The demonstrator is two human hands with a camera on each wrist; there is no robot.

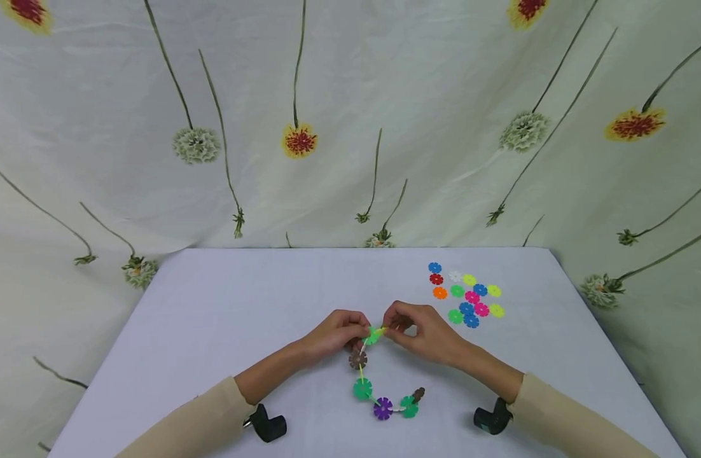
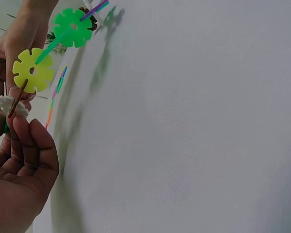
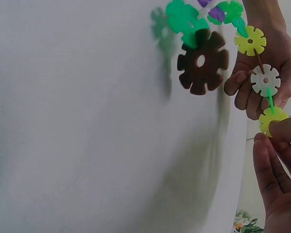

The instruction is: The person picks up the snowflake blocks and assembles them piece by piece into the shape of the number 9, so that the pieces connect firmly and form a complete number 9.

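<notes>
One chain (image 1: 362, 389) curves toward near edge of surface (image 1: 242, 286); left hand (image 1: 340, 331) pinches green disc (image 1: 371, 338), right hand (image 1: 423, 332) yellow disc (image 3: 270, 116) adjoining rightward.

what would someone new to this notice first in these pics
Probably the colourful chain of notched discs, curving toward the camera from the left hand and right hand, which hold its far end over the white table. Next, the scatter of bright loose discs beyond the right hand, toward the table's far right. Behind it all hangs a flower-patterned cloth.
</notes>
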